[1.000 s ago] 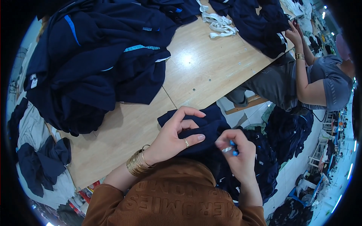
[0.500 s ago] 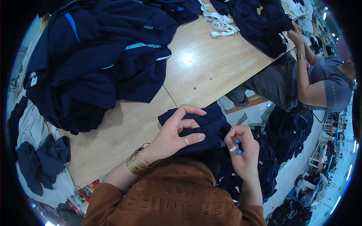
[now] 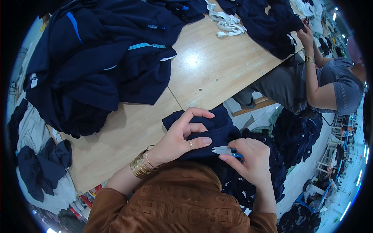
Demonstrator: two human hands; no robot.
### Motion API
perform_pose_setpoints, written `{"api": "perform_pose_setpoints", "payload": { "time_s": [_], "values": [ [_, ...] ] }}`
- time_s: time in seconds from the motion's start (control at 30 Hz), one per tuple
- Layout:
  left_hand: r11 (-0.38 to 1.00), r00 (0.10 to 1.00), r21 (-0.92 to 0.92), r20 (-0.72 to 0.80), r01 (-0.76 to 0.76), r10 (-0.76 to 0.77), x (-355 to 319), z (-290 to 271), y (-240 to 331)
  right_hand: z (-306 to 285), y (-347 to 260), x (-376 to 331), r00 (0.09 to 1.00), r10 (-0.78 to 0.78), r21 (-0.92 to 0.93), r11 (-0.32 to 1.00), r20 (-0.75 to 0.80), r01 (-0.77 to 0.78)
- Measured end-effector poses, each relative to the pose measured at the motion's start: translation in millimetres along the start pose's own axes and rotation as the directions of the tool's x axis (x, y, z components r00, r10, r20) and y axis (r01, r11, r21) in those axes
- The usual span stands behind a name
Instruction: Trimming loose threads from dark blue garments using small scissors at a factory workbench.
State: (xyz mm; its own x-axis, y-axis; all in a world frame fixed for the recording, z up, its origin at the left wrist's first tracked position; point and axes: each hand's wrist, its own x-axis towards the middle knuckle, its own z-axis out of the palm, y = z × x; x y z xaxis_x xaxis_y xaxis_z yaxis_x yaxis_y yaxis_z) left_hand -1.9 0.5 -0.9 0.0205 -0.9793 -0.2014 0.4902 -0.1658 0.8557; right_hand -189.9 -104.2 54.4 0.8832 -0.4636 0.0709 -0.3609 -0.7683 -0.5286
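Note:
A folded navy garment (image 3: 220,123) lies at the table's near edge and hangs over it toward me. My left hand (image 3: 179,136) is closed on this cloth, thumb on top and fingers curled into a fold. Blue-handled thread snips (image 3: 222,150) are gripped in my right hand (image 3: 253,158). Their two pointed blades are parted and aim left, close beside my left thumb and over the cloth. Whether the blades touch the fabric I cannot tell.
A big heap of navy garments (image 3: 89,62) covers the table's (image 3: 194,77) left side. White tapes (image 3: 229,25) lie at the back. To the right a co-worker (image 3: 326,85) handles a navy garment (image 3: 268,27). More dark clothes (image 3: 299,136) are piled below on the right.
My right hand has turned and unfolded, so the snips' blades now point left with their tips apart. My left hand and the held cloth have barely moved.

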Motion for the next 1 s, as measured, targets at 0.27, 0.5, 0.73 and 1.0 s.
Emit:
{"api": "perform_pose_setpoints", "payload": {
  "time_s": [0.27,0.5,0.73,1.0],
  "values": [
    [1.000,1.000,-0.026,0.002,-0.008,0.008,0.9,0.0,-4.0,0.0,0.6,-0.9,1.000,-0.013,-0.013,1.000,-0.007,0.013],
    [1.000,1.000,-0.017,0.007,0.012,-0.011,-0.6,0.3,-0.9,0.4,5.3,-1.7,0.998,0.056,0.036,0.998,-0.026,-0.055],
    [0.999,0.999,0.027,0.027,0.019,-0.020,-2.9,-0.3,-0.4,-1.1,11.2,-5.9,0.985,0.144,0.093,0.987,-0.096,-0.135],
    [1.000,0.999,0.017,0.041,-0.011,0.010,-1.9,1.7,-1.1,-5.2,5.8,-5.1,0.996,0.044,-0.035,0.998,-0.082,-0.047]
  ]
}}
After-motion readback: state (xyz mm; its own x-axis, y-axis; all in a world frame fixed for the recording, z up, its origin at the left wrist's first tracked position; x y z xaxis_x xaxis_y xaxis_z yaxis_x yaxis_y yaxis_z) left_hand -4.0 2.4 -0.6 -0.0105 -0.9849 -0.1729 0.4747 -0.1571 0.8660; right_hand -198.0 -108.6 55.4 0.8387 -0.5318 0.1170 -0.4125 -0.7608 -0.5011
